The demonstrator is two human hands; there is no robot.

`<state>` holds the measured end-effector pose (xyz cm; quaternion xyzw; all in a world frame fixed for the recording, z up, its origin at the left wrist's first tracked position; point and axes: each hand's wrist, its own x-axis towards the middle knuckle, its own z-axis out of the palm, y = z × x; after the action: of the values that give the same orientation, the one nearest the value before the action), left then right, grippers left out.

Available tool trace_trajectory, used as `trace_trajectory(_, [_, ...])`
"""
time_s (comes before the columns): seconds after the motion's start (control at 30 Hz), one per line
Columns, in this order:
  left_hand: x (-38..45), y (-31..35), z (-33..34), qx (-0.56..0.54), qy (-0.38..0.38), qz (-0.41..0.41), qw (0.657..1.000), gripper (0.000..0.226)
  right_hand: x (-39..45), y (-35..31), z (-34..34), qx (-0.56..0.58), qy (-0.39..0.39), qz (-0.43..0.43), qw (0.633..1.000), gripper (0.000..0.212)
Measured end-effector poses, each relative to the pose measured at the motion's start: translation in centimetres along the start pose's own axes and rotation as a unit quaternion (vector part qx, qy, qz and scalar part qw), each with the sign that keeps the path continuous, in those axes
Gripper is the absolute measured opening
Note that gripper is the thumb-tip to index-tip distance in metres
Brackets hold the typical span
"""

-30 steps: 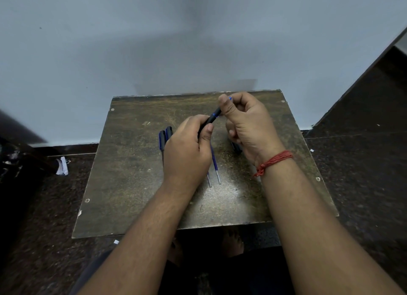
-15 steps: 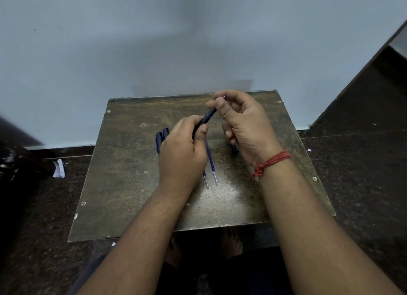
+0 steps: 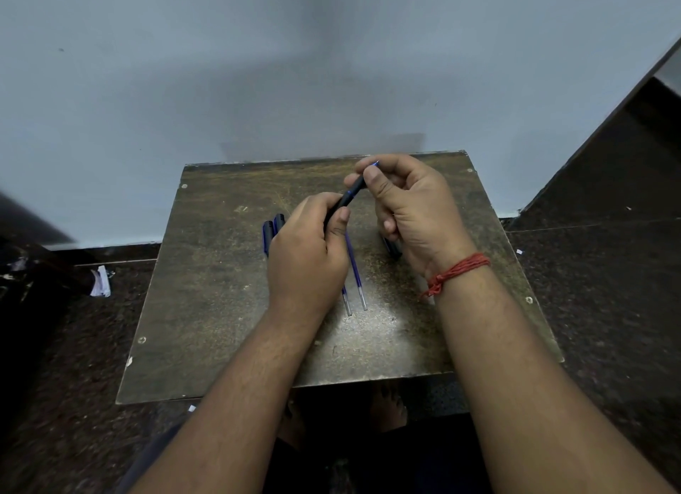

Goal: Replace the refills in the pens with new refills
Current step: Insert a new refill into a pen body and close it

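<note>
Left hand [image 3: 307, 257] grip grasps the dark blue plastic pen [image 3: 348, 196]; right hand [image 3: 412, 206] grip pinches its tip above the worn brown surface [image 3: 206, 291].

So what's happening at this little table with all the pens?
A person is working on a dark pen, gripping its barrel with the left hand while the right hand pinches its far end. Two loose refills lie on the table between the hands, and two more pens lie partly hidden behind the left hand.
</note>
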<state>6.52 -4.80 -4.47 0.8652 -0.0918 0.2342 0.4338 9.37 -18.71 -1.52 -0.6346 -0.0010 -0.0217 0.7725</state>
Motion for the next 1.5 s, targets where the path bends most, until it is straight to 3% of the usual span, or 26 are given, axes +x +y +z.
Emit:
trace_trajectory(0.27, [0.0, 0.1, 0.0, 0.0, 0.002, 0.003, 1.0, 0.01, 0.0, -0.1, -0.1, -0.009, 0.019, 0.016, 1.0, 0.016])
trace_trajectory(0.47, [0.0, 0.1, 0.0, 0.014, -0.005, 0.001, 1.0, 0.009, 0.0, -0.3, 0.2, 0.016, 0.016, 0.015, 1.0, 0.006])
trace_trajectory(1.03, [0.0, 0.2, -0.3, 0.054, 0.009, 0.01, 0.998, 0.009, -0.1, 0.0, 1.7, 0.05, 0.089, 0.063, 0.993, 0.027])
trace_trajectory(1.13, [0.0, 0.2, -0.3, 0.052, 0.011, -0.003, 0.999, 0.008, -0.1, -0.3, 1.7, -0.007, 0.088, 0.067, 0.994, 0.021])
trace_trajectory(1.2, [0.1, 0.2, -0.2, 0.048, 0.017, -0.017, 0.999, 0.007, -0.1, -0.7, 1.3, -0.111, 0.097, 0.056, 0.987, 0.019])
trace_trajectory(1.27, [0.1, 0.1, -0.3, 0.046, 0.024, -0.029, 0.998, 0.008, 0.2, -1.0, 0.2, -0.272, 0.122, 0.022, 0.954, 0.022])
trace_trajectory(1.37, [0.3, -0.2, -0.5, 0.058, 0.026, -0.047, 0.997, 0.007, 0.2, -1.7, -1.4, -0.496, 0.12, 0.01, 0.86, 0.017])
trace_trajectory(1.5, [0.3, -0.4, -0.6, 0.065, 0.026, -0.055, 0.996, 0.007, -0.2, -1.6, -1.4, -0.636, 0.06, 0.091, 0.764, 0.02])
